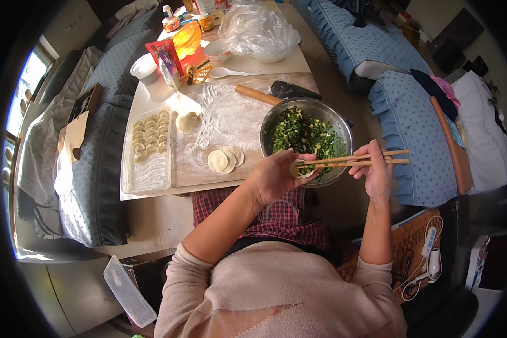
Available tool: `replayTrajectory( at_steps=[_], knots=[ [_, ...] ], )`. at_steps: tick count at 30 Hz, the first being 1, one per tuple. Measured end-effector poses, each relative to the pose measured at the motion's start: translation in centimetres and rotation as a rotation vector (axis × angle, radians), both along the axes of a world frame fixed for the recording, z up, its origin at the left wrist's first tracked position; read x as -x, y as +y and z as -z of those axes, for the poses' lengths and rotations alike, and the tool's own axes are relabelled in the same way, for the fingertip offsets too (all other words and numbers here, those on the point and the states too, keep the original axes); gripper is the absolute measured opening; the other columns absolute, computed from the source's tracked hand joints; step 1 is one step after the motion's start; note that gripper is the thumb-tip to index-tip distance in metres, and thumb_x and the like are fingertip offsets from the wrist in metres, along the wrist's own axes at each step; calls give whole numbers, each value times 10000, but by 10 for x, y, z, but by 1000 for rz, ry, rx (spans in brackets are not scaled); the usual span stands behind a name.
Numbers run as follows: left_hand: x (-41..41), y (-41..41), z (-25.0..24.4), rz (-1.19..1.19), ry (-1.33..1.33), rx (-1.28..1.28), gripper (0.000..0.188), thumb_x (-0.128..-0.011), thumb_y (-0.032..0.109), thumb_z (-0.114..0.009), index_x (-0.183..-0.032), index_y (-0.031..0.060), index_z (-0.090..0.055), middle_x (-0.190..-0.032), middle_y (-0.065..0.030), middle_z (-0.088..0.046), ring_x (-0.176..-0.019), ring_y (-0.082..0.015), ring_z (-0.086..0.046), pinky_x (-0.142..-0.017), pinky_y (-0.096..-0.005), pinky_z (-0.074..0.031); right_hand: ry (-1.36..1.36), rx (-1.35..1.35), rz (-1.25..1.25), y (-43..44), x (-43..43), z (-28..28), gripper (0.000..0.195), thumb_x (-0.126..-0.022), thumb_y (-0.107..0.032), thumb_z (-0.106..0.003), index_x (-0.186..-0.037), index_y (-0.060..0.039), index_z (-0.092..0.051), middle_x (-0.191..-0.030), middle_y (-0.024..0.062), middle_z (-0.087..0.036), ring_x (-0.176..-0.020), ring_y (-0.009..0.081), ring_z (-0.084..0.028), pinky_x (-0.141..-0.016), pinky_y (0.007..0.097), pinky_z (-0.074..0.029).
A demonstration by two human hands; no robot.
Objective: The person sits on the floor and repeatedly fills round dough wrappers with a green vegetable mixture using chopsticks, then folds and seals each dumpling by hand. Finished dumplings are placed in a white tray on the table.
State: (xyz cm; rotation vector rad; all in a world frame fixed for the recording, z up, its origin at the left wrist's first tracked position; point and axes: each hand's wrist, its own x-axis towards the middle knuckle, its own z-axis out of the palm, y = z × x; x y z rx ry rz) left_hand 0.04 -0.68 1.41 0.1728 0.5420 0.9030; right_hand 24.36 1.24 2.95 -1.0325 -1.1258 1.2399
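Note:
My left hand (274, 175) cradles a dumpling wrapper (306, 173) with green filling on it, just over the near rim of a steel bowl (349, 135). In my right hand (374, 169) is a pair of wooden chopsticks (355, 160), their tips at the filling in the wrapper. Chopped green filling (300, 131) with yellowish bits lies in the bowl. Several round dough wrappers (218, 161) overlap on the floured board (249, 126) to the left. Behind them sits a lump of dough (188, 122). A clear plastic tray (148, 179) holds rows of folded dumplings (151, 132).
A rolling pin (257, 95) and a dark object (293, 90) lie behind the bowl. Farther back are a white spoon (229, 72), a white tub (145, 69), a red pouch (165, 55), an orange basket (187, 38) and a plastic bag (257, 31). Blue-covered seats flank the table.

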Motion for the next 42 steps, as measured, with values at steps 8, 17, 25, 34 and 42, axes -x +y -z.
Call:
replayTrajectory(
  at_steps=[8,17,25,34,42],
  knots=[
    [0,0,5,11,23,-43,401,-1042,232,-317,-1183,-102,-488,-1262,-212,-545,-1173,-383,-541,-1065,-455,-446,10,-14,-16,1,-5,6,444,-1001,-376,-483,-833,13,-613,-663,135,-640,-489,163,-622,-415,213,-497],
    [0,0,4,12,10,-37,390,-1040,239,-319,-1150,-91,-493,-1260,-213,-544,-1172,-382,-541,-1061,-447,-451,51,49,-64,2,-5,0,432,-993,-371,-503,-827,12,-616,-653,126,-632,-473,162,-615,-407,216,-497],
    [-1,-1,6,15,26,-27,365,-1040,227,-323,-1140,-86,-479,-1269,-215,-532,-1171,-397,-536,-1061,-445,-456,6,102,-54,5,-2,0,418,-989,-354,-516,-821,14,-620,-652,122,-630,-474,159,-616,-408,212,-498],
    [9,2,7,-45,-19,-75,395,-1016,230,-386,-1158,-105,-541,-1213,-232,-569,-1162,-374,-555,-1027,-418,-477,168,18,281,9,-11,26,440,-982,-415,-509,-876,-4,-626,-714,79,-643,-541,133,-626,-463,210,-483],
    [12,2,7,-36,-5,-86,442,-1022,236,-345,-1236,-109,-521,-1241,-234,-567,-1176,-352,-557,-1036,-397,-461,-170,215,161,-1,-8,90,425,-902,-487,-634,-866,-71,-558,-616,-62,-421,-479,15,-359,-389,180,-256]
  ],
)
